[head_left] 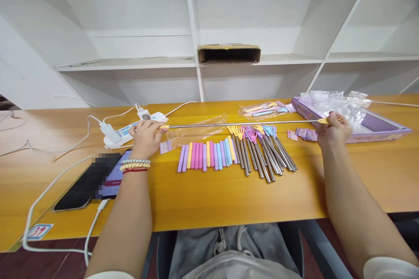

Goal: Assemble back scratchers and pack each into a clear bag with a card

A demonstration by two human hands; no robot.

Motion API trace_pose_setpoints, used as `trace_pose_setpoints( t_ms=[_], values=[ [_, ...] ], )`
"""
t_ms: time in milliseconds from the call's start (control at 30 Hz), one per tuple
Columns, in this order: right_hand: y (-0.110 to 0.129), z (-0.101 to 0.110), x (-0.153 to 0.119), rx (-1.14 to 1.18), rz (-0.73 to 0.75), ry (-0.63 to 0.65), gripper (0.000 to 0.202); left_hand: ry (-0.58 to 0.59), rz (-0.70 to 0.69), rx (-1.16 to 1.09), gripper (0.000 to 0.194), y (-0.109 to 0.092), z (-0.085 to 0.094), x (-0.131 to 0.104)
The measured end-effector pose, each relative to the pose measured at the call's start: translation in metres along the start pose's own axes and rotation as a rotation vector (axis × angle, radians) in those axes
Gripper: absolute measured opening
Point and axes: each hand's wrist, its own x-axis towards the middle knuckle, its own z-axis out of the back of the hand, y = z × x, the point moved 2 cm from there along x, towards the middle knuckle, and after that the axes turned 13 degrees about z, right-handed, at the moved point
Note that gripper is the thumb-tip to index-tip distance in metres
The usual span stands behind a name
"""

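A telescopic back scratcher (242, 124) is stretched out level above the table between my two hands. My left hand (145, 135) is closed round its yellow grip end. At the other end, my right hand (334, 130) is closed on the yellow head end, mostly hidden by the fingers. Below the rod lies a row of pink, purple, blue and yellow handle sleeves (197, 155). Beside them, several metal scratcher rods (269, 159) with coloured hand-shaped heads lie fanned out. A clear plastic bag (200, 131) with a purple card end rests behind the sleeves.
On the right stands a purple tray (381, 127) of clear bags, with small cards (306, 134) near it. A bagged scratcher set (265, 109) lies at the back. Left are a power strip (126, 133), white cables and two phones (80, 185). White shelves (131, 62) hold a cardboard box (229, 47).
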Motion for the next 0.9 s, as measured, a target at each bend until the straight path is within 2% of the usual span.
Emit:
trace_pose_setpoints(
  t_ms=[100,167,300,433,500,600,667,700,767,800,900],
  values=[
    [-0.002,0.000,-0.002,-0.145,0.063,0.052,0.011,0.014,0.012,-0.005,0.035,0.002,0.002,0.000],
    [-0.002,0.002,-0.002,-0.222,0.052,0.124,0.013,0.047,0.017,-0.012,0.036,0.005,0.002,0.000],
    [-0.001,0.007,-0.002,-0.230,-0.091,0.226,0.021,0.138,-0.013,-0.041,0.036,0.007,0.003,0.000],
    [0.005,0.008,-0.004,-0.191,-0.168,0.241,0.012,0.174,-0.030,-0.101,0.034,0.004,0.004,0.001],
    [0.007,0.006,-0.002,-0.173,-0.148,0.205,0.014,0.175,-0.018,-0.124,0.034,0.003,0.005,0.002],
    [0.011,0.000,0.001,-0.154,-0.059,0.046,0.014,0.154,0.001,-0.122,0.033,-0.003,0.007,0.002],
    [0.014,-0.009,-0.006,-0.162,0.000,-0.039,0.013,0.137,-0.014,-0.102,0.031,-0.016,0.009,-0.001],
    [0.015,-0.017,-0.014,-0.165,0.021,-0.041,0.013,0.138,-0.038,-0.092,0.031,-0.027,0.009,-0.004],
    [0.017,-0.039,-0.046,-0.177,0.042,0.060,0.012,0.174,-0.122,-0.081,0.032,-0.058,0.007,-0.014],
    [0.017,-0.051,-0.069,-0.182,0.050,0.171,0.014,0.190,-0.173,-0.079,0.033,-0.075,0.006,-0.020],
    [0.015,-0.087,-0.146,-0.218,-0.003,0.717,0.024,0.218,-0.312,-0.061,0.035,-0.125,0.002,-0.041]
  ],
)
